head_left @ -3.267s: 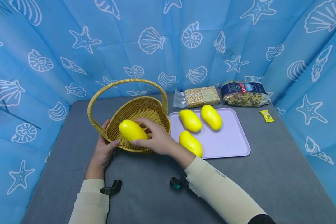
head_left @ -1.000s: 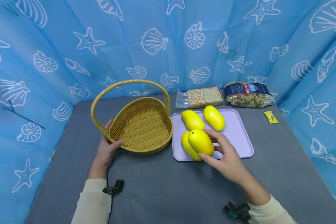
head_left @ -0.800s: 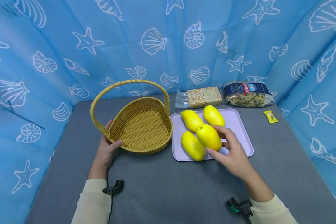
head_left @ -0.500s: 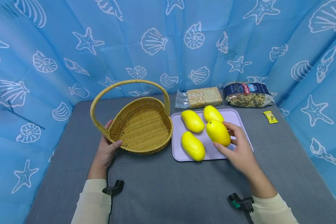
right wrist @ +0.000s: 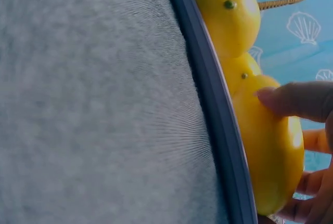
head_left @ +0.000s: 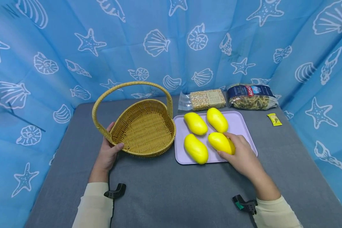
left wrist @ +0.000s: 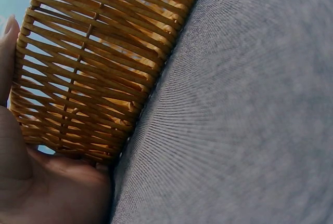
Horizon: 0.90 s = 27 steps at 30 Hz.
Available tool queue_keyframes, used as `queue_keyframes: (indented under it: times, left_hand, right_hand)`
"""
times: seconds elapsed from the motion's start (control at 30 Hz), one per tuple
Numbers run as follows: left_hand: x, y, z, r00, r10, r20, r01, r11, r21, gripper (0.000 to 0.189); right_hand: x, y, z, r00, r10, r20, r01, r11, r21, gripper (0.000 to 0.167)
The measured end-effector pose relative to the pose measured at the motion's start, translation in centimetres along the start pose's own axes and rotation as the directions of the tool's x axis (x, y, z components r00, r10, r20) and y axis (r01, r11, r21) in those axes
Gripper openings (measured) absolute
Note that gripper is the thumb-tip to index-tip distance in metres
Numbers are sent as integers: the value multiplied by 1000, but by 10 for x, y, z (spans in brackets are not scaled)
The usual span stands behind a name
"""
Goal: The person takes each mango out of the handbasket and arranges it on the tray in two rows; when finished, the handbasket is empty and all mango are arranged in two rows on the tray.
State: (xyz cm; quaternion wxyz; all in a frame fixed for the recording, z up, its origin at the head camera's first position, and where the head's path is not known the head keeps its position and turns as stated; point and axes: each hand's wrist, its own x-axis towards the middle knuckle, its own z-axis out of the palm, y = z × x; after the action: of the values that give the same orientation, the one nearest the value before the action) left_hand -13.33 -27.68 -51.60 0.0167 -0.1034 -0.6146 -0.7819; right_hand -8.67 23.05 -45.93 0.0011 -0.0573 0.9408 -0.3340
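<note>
In the head view, my left hand (head_left: 107,155) grips the near left rim of a wicker basket (head_left: 148,133), thumb over the edge and fingers behind it. The basket has a tall arched handle and nothing inside. On the lilac tray (head_left: 239,123) to its right, my right hand (head_left: 242,155) holds a yellow mango (head_left: 220,142) between thumb and fingers at the tray's near right part. Beside it lie three more mangoes, one at the near left (head_left: 196,148) and two in the back row. The right wrist view shows the thumb pressed on the held mango (right wrist: 270,156).
Behind the tray lie a vacuum-packed bag of corn kernels (head_left: 207,99) and a bag of pasta (head_left: 252,96). A small yellow packet (head_left: 274,119) sits right of the tray. A blue shell-print curtain (head_left: 171,47) encloses the grey table (head_left: 171,196).
My right hand took the mango out of the basket, carried it right over the tray and lowered it onto the near right part. The left hand has kept its grip on the basket.
</note>
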Motion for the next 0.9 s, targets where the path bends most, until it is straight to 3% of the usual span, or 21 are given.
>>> queue_keyframes:
  times: [0.17,0.4,0.9]
  left_hand:
    - [0,0,0,1000,-6,-3,6,1000,5,94]
    - [0,-1,0,1000,4,5,-4,1000,-3,94]
    - [0,1,1,1000,-10,-6,10,1000,-10,96]
  right_hand:
    - [-1,-1,-1,999,44,29,-43,999,-24,77]
    - [-4,0,-8,994,32,106,-33,999,3,73]
    - [-3,0,-8,996,43,77,-46,998,31,71]
